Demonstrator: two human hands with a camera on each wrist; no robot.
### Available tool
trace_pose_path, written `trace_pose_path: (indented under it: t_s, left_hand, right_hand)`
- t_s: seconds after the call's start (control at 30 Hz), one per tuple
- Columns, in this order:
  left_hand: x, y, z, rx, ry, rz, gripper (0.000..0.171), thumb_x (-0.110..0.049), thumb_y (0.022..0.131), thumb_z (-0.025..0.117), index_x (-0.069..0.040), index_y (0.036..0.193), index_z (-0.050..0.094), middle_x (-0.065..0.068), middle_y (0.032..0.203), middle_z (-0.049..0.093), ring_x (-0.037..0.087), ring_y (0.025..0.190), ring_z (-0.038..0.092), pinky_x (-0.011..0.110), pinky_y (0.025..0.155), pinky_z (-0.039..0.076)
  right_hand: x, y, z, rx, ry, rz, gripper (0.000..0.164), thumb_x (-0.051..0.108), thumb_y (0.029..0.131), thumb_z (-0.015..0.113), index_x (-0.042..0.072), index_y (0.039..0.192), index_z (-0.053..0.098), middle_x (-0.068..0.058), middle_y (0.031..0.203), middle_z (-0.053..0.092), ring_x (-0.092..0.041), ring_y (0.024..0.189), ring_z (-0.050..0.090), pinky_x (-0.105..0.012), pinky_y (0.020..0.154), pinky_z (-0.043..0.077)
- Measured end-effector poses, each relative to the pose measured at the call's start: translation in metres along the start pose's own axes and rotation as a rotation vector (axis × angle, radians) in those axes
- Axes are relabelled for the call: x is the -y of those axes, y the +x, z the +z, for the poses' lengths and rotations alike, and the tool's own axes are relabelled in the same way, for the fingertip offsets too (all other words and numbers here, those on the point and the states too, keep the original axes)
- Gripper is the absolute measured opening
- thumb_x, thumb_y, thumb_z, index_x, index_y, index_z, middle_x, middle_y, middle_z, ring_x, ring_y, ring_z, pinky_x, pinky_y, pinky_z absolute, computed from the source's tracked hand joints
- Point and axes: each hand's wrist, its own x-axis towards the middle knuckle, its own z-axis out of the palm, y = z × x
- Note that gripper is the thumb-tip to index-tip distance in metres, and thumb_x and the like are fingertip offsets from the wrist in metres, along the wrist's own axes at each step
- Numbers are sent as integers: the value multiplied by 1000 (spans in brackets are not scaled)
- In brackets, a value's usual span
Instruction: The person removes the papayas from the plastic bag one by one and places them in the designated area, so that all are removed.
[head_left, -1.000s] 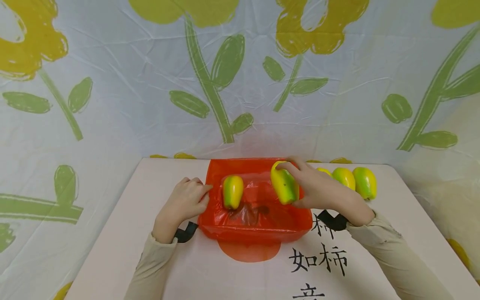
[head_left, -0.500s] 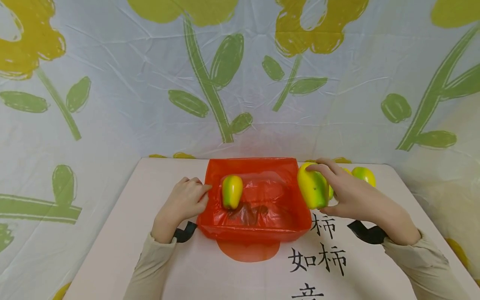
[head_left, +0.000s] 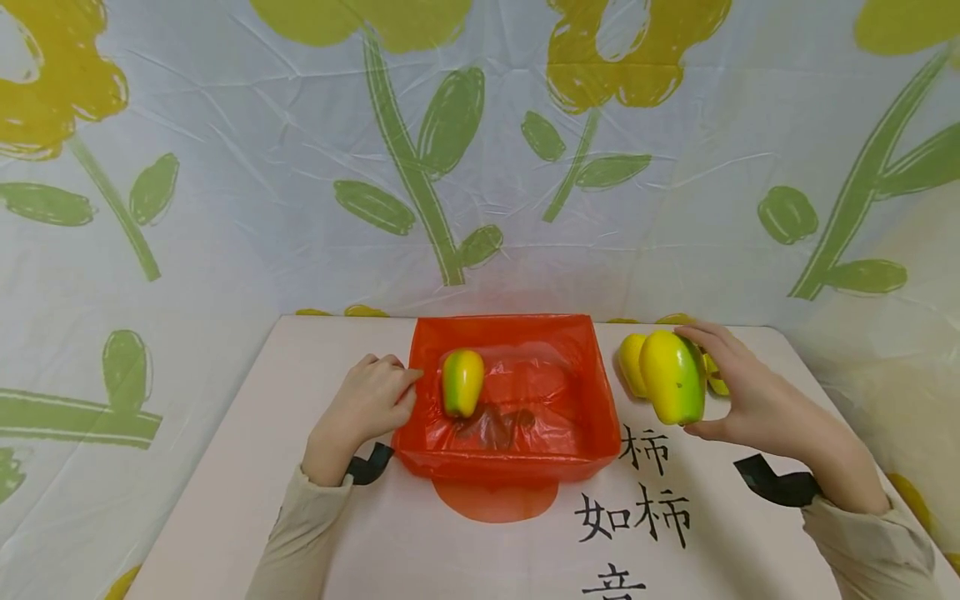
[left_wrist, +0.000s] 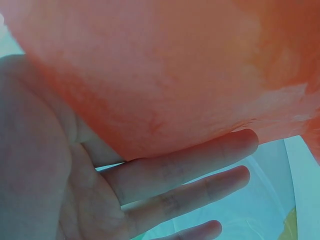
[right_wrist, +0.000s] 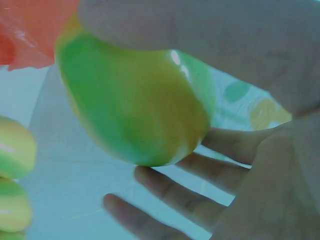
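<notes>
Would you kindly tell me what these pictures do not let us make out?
Head: the yellow-green fruits behind, partly hidden by the held fruit and right hand.
Left wrist: part of the left hand, hidden by the red plastic bag.
Right wrist: leftmost fruits, cut off by the left edge.

A loose, pale beige cloth left sleeve (head_left: 296,542), wrinkled along the forearm, ends in a plain edge behind the bare left hand (head_left: 366,398). The matching beige right sleeve (head_left: 873,546) bunches in soft creases behind the bare right hand (head_left: 765,408). An angular black band (head_left: 369,465) juts inward beside the left cuff; a similar bent black band (head_left: 780,486) flanks the right.
</notes>
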Motion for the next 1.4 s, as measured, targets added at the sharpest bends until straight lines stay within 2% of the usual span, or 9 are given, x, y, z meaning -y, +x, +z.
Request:
trace_pose_path:
  t_s: [0.07, 0.27, 0.53, 0.73, 1.0, 1.23, 1.4]
  left_hand:
    - [0, 0, 0, -1, 4, 0, 30, -10, 84, 58, -3, 108, 75, 10, 88, 73, 28, 89, 64, 43, 78, 49]
    - [0, -1, -1, -6, 8, 7, 31, -10, 84, 58, -4, 108, 75, 9, 87, 73, 28, 88, 64, 43, 78, 49]
    - [-1, -1, 0, -10, 9, 9, 30, -10, 84, 58, -4, 107, 76, 9, 86, 72, 28, 86, 64, 43, 77, 49]
    - [-1, -1, 1, -15, 13, 7, 29, -10, 84, 58, -5, 106, 76, 8, 84, 72, 27, 86, 64, 42, 77, 49]
    - [0, -2, 2, -18, 16, 8, 29, -10, 84, 58, -5, 106, 76, 8, 84, 71, 28, 86, 64, 42, 76, 49]
    - [-1, -2, 1, -27, 12, 13, 29, -9, 83, 58, -4, 105, 76, 7, 79, 70, 28, 85, 63, 41, 74, 48]
    - [0, -2, 1, -27, 11, 13, 28, -9, 83, 58, -4, 104, 76, 7, 78, 70, 27, 84, 63, 41, 74, 48]
  right_hand:
    - [-8, -6, 5, -26, 48, -20, 113, 5, 49, 97, 1, 145, 37, -15, 144, 39, -22, 121, 44, -3, 90, 34]
    - [-31, -26, 28, -107, 163, -42, 120, -4, 43, 95, 3, 147, 37, -13, 142, 39, 2, 125, 35, -4, 96, 29]
    - [-54, -45, 60, -168, 285, -52, 121, -16, 38, 90, -1, 147, 38, -14, 143, 37, -3, 130, 35, -7, 103, 27]
    - [-64, -56, 78, -161, 395, 2, 119, -19, 40, 84, -1, 147, 37, -11, 145, 32, -4, 133, 31, -8, 104, 25]
    - [-67, -65, 94, -108, 416, 129, 117, -13, 43, 82, 3, 149, 35, -5, 146, 31, 2, 131, 27, -5, 97, 26]
    - [-73, -67, 104, -71, 405, 140, 118, -12, 44, 82, 3, 150, 31, -12, 147, 30, 7, 133, 24, -4, 96, 25]
    - [-77, -67, 109, -58, 391, 144, 117, -10, 44, 82, 3, 149, 32, -12, 147, 30, 7, 131, 25, -4, 95, 24]
